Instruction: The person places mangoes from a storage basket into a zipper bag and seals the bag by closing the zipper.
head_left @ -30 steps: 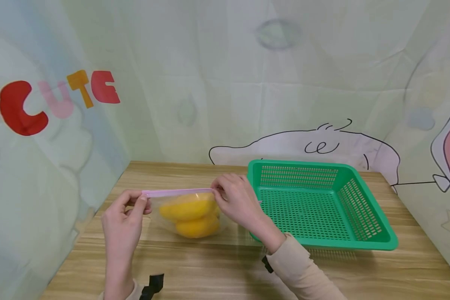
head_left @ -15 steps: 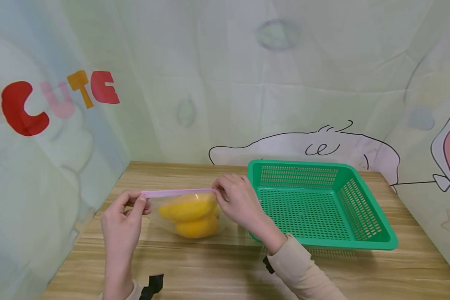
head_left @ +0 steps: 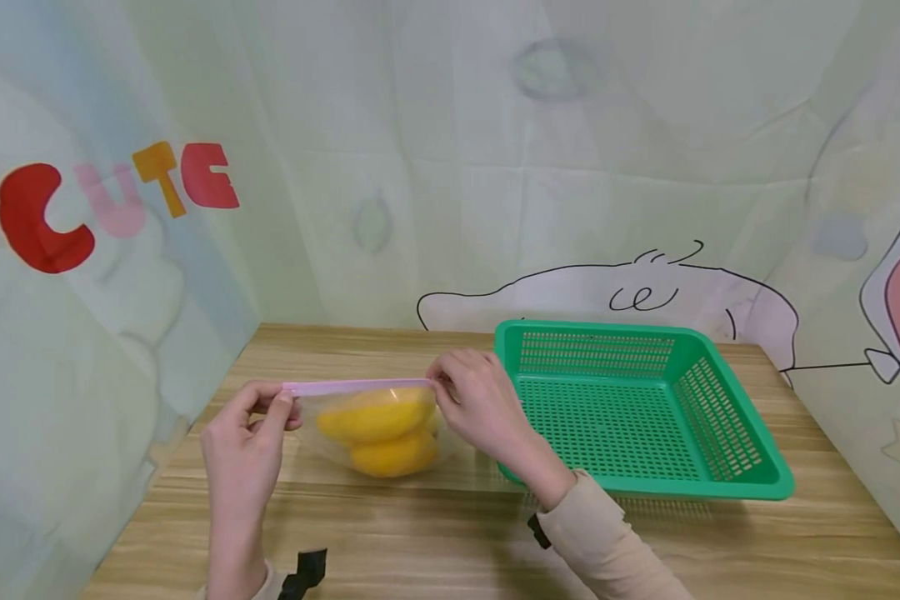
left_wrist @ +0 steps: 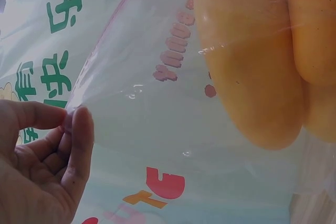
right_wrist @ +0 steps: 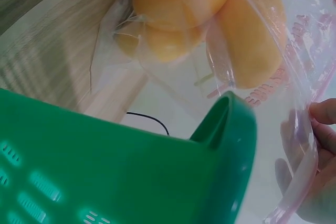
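A clear zip bag (head_left: pixel 311 429) with a pink zip strip (head_left: pixel 352 386) hangs between my hands, its strip stretched nearly level. Inside lie several yellow mangoes (head_left: pixel 378 417), also large in the left wrist view (left_wrist: pixel 247 61). My left hand (head_left: pixel 243 442) pinches the strip's left end between thumb and forefinger. Farther right, the right hand (head_left: pixel 480 404) pinches the strip with thumb and fingers. That right hand (right_wrist: pixel 323 182) shows only partly in the right wrist view, at the bag's pink edge. Whether the zip is fully pressed together I cannot tell.
A green plastic basket (head_left: pixel 690 489) with slotted walls and nothing in it stands to the right, close to my right wrist. All this is on a wood-grain table (head_left: pixel 397 542). Printed cloth walls (head_left: pixel 450 208) enclose the table at the back and sides.
My right hand has slid slightly to the right along the pink strip. The left hand and the mangoes in the bag stay almost where they were.
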Available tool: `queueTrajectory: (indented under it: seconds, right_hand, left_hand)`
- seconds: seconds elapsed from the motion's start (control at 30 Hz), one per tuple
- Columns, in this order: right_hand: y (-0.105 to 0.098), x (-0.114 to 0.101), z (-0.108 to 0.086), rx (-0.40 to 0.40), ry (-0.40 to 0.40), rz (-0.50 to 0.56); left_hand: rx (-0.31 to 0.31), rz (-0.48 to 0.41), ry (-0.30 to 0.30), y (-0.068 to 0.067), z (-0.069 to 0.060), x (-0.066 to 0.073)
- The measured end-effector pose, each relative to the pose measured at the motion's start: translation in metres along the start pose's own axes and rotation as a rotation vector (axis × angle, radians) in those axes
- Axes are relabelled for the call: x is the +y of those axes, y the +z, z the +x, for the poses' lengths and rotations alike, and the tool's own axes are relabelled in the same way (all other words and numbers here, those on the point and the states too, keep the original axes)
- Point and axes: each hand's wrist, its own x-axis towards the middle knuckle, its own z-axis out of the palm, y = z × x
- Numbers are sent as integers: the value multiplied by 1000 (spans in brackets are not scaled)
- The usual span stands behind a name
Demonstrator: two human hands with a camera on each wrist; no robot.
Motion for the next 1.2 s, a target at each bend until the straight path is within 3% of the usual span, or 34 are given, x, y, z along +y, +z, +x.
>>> queueTrajectory:
  seconds: [1.2]
  right_hand:
    - [-6,8,-6,18,-26,-12]
  left_hand:
    - [-5,19,0,-1,-1,-1]
